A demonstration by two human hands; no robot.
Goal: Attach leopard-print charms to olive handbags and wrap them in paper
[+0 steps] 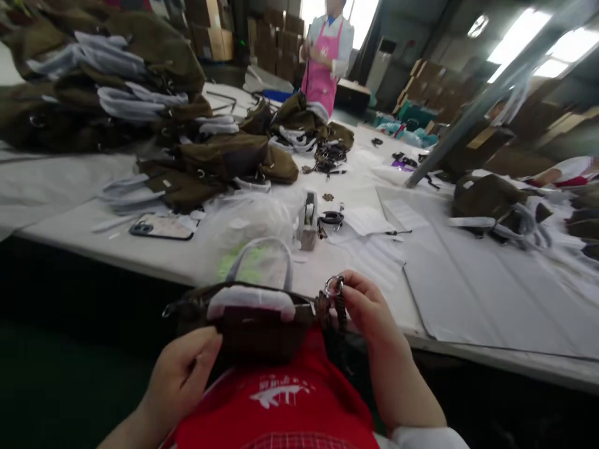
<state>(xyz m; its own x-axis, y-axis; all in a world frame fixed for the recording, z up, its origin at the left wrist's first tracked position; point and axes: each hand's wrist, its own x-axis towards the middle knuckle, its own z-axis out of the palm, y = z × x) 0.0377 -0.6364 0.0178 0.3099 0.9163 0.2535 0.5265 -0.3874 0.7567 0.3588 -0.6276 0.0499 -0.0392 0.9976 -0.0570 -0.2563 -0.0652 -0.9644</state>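
At the left, a heap of olive-brown fabric bags with white-wrapped handles [140, 56] covers the back of the white worktop [100, 240]; the picture's edge cuts it off, and single bags merge. Nearer the worktop's front edge lies a smartphone in a pale patterned case [163, 227].

The left hand [187, 368] comes up from the lower left, forearm slanting inward, fingers bent and thumb against the left front of a small dark-brown bag with a pale-wrapped handle [262, 337]. Its fingertips are hidden, so I cannot tell whether they pinch the fabric. This bag sits at the worktop's front edge, before a red apron with white print [281, 393]; its underside is lost in shadow, and what supports it cannot be made out.

Behind it, a crumpled clear plastic bag [248, 218] veils a bright green shape [243, 265], too blurred to name. Just right stands a grey tape dispenser [309, 224]. Beyond the back edge is a person in a pink apron [322, 62], head cut off at the top.

The right hand [369, 305], forearm rising from the lower right, pinches a silver metal ring [331, 285] between thumb and index finger beside the bag's right end; a dark strap [341, 312], partly indistinct, hangs below. Farther right, flat grey-white sheets [491, 299] reach the worktop's front edge.
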